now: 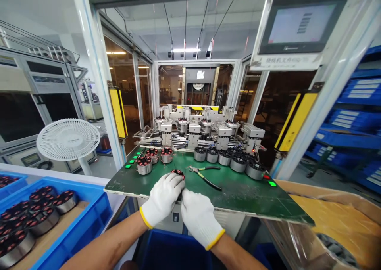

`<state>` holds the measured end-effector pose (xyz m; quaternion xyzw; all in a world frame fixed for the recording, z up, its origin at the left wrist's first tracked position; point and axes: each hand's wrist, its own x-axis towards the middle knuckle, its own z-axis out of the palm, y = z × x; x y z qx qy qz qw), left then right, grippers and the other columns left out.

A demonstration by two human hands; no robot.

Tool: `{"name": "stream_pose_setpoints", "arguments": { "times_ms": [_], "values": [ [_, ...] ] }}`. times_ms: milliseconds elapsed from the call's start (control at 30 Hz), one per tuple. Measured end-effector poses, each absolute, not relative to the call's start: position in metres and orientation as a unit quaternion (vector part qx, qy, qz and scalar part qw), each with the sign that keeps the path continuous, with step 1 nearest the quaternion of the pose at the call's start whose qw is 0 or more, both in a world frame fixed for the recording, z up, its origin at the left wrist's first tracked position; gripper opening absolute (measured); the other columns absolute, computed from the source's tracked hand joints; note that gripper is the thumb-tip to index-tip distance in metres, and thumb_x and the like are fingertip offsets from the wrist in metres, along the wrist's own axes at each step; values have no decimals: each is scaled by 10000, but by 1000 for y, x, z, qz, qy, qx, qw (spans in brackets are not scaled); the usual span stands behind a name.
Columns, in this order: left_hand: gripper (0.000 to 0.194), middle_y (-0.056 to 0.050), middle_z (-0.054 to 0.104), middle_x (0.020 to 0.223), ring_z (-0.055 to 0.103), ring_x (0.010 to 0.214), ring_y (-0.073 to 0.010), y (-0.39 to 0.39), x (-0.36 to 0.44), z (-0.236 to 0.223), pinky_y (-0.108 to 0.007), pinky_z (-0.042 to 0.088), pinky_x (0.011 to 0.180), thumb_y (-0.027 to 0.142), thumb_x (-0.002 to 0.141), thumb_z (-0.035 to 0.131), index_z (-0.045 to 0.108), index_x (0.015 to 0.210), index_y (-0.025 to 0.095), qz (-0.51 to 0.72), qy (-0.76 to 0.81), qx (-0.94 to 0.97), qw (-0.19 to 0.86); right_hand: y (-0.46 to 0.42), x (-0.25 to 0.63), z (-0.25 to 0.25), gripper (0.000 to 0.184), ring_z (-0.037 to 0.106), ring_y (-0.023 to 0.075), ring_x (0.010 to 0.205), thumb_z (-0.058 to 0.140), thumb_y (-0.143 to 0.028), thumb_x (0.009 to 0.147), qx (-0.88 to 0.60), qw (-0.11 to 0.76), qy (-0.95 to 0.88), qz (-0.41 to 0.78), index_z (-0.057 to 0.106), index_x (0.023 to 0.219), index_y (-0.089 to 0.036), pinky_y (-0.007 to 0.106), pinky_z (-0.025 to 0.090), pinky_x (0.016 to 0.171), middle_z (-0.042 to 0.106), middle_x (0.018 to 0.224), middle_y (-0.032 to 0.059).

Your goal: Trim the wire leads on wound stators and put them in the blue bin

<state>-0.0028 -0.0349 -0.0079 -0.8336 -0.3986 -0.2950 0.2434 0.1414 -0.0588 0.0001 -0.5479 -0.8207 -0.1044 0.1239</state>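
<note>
Both my hands wear white knit gloves with yellow cuffs and meet at the front edge of the green worktop. My left hand is wrapped round a motor stator, whose red copper windings and black top show above the fingers. Close against it, my right hand has its fingers curled in at the stator's near side; whatever they pinch is hidden. Green-and-black handled cutting pliers lie spread on the worktop to the right. Wound stators stand at the left of the worktop, and several unwound stators form a row at the right.
A winding machine with several stations spans the back of the worktop. At left are a blue bin of wound stators and a white fan. A cardboard box stands at right, below a screen.
</note>
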Motion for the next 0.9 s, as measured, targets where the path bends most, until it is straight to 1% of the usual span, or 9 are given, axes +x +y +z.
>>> {"name": "stream_pose_setpoints", "arguments": {
  "times_ms": [133,233,300,333,433,500,567,767,900],
  "values": [
    [260,-110,659,1068,563,1016,-238,-31,-4,-12,-418,457,921,146,862,416,621,1021,130,-360,-360,-820,260,-58,153,34,217,645,204,643,411,-246,904,-513,100,-841,-136,620,906,-186,270,420,569,658,730,72],
    [262,-109,657,1060,565,1003,-235,-29,-6,-15,-422,463,908,124,840,431,620,1021,132,-372,-350,-819,261,-42,165,69,330,649,166,787,318,-286,957,-439,167,-865,-179,555,1179,-232,251,447,686,668,1030,77],
    [247,-102,659,1047,571,992,-233,-28,-6,-17,-421,468,894,129,842,440,626,1004,147,-367,-356,-821,253,-27,170,84,427,634,163,893,343,-219,929,-393,146,-883,-211,406,1350,-255,253,448,737,572,1251,92],
    [247,-99,659,1044,573,991,-232,-28,-7,-18,-421,469,890,130,845,439,627,1004,154,-368,-358,-821,248,-19,172,86,480,631,171,901,374,-170,895,-380,107,-891,-226,378,1368,-250,263,449,732,554,1270,105],
    [262,-98,654,1069,571,1021,-228,-28,-7,-20,-419,460,897,148,858,435,621,1039,177,-376,-368,-822,217,-7,178,76,386,635,205,811,430,-81,805,-392,5,-886,-249,551,1153,-196,290,433,670,647,1008,116],
    [249,-84,657,1069,574,1024,-220,-28,-8,-17,-401,457,890,183,874,440,623,1042,201,-378,-392,-819,179,-7,180,57,239,631,217,750,435,-83,799,-407,-15,-883,-233,614,920,-184,289,405,634,655,819,93],
    [221,-63,666,1035,585,988,-214,-27,-8,-7,-375,459,862,238,887,453,637,1009,222,-368,-429,-813,135,-13,177,36,194,625,214,690,432,-130,821,-414,-15,-889,-193,618,815,-185,274,363,588,651,734,77],
    [140,-17,642,872,609,777,-186,-24,-7,46,-269,431,614,296,815,555,684,848,254,-231,-491,-840,24,-27,162,3,209,600,152,672,440,-242,858,-411,69,-909,-26,639,834,-185,242,310,564,663,727,24],
    [189,-11,641,915,612,826,-183,-25,-13,49,-263,435,650,265,820,538,676,948,276,-217,-466,-857,10,-15,193,29,243,603,128,693,422,-229,866,-388,114,-909,105,659,917,-211,213,377,606,684,796,-5]
  ]
}}
